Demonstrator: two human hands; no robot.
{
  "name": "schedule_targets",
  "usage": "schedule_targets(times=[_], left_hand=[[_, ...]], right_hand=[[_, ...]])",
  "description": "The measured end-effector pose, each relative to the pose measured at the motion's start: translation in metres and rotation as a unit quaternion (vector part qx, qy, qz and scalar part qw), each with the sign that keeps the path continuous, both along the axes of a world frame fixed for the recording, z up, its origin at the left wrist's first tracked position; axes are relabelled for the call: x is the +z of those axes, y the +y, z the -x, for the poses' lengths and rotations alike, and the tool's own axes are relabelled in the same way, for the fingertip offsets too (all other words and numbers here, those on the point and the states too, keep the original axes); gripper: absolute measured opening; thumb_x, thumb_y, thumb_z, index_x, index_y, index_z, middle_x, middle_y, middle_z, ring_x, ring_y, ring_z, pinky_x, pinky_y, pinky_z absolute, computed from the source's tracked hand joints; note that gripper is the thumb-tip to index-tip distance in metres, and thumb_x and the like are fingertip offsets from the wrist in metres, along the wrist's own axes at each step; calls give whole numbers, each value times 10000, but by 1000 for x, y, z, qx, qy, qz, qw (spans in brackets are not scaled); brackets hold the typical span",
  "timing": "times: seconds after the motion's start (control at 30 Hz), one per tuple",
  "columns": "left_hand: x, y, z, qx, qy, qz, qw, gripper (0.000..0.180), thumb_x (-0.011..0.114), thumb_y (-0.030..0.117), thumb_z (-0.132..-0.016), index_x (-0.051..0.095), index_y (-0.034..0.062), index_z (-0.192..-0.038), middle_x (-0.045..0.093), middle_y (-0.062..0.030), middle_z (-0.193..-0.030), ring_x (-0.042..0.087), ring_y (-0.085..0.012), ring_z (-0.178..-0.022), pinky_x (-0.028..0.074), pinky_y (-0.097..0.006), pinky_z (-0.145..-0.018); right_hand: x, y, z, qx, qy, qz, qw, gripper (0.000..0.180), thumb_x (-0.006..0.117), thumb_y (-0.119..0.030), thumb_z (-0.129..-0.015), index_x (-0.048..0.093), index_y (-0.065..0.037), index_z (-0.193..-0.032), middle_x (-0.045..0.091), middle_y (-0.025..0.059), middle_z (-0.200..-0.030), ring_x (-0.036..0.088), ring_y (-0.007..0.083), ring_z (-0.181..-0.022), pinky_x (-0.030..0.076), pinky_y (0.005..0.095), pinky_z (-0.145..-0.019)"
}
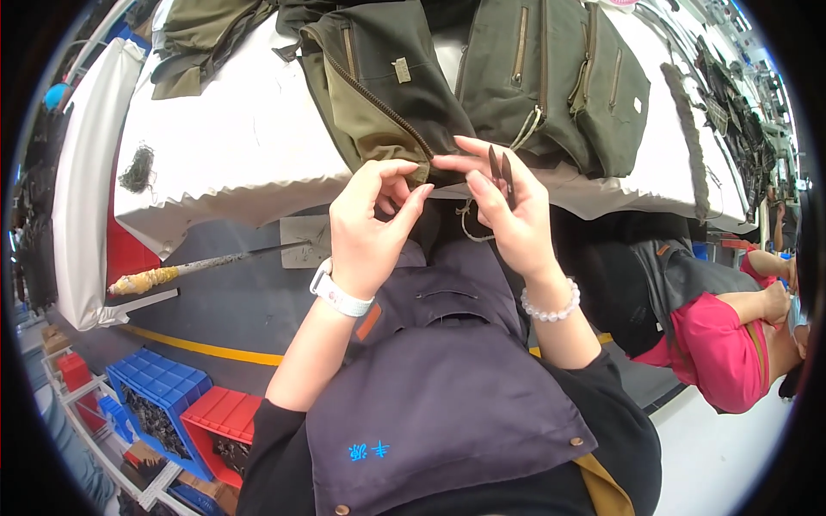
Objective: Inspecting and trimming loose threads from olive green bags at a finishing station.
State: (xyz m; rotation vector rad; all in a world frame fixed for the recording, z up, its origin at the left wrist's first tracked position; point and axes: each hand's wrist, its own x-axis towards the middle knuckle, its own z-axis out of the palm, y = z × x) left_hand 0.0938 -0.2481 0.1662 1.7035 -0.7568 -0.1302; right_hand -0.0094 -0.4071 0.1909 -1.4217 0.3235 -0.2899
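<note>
A dark olive jacket [391, 103] with a long front zipper lies over the table's near edge. My left hand [379, 215] is closed at the jacket's bottom corner, with the hem beside the zipper end between thumb and forefinger. In my right hand [516, 211] is a pair of dark thread snips [502, 176], tucked among the fingers with the blades pointing up. The right forefinger reaches out to the same corner of the jacket. A pale drawstring [469, 222] hangs below the hem between my hands.
The white-covered table [232, 146] holds a second olive jacket [559, 86] at right, another olive garment [211, 39] at far left, and a thread clump [138, 168]. Blue [159, 404] and red crates [222, 430] stand at lower left. A person in pink [718, 348] sits at right.
</note>
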Motion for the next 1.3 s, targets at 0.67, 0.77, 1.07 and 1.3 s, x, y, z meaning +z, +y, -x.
schedule_targets(times=[0.67, 0.77, 1.07, 1.3], left_hand=[[-13, 7, 2, -17, 127, 123, 984, 112, 642, -73, -934, 589, -31, -1023, 592, -83, -1053, 651, -114, -821, 554, -245, -807], [-13, 9, 2, -21, 128, 109, 986, 191, 679, -78, -907, 587, -34, -1068, 584, -83, -1073, 659, -117, -855, 558, -250, -836], [-8, 7, -2, 27, 18, -33, 999, 140, 744, -23, -861, 649, -32, -963, 594, -103, -1003, 677, -158, -769, 571, -284, -696], [-11, 14, -4, -7, 54, 16, 998, 98, 719, -23, -885, 648, -32, -951, 604, -110, -1058, 677, -164, -856, 583, -281, -772]], right_hand=[[-15, 20, 5, -101, -36, 417, 902, 232, 817, -139, -835, 684, -6, -970, 664, 82, -750, 632, 164, -597, 513, 270, -566], [-15, 20, 6, -94, -25, 433, 896, 237, 818, -100, -831, 683, 12, -990, 689, 94, -789, 651, 144, -634, 523, 254, -600], [-19, 22, 6, -69, -14, 446, 892, 226, 814, -69, -833, 685, 17, -997, 720, 109, -820, 703, 142, -691, 550, 249, -644], [-24, 20, 4, -80, -41, 472, 877, 208, 794, -142, -845, 668, -20, -956, 696, 82, -802, 673, 214, -611, 524, 303, -550]])
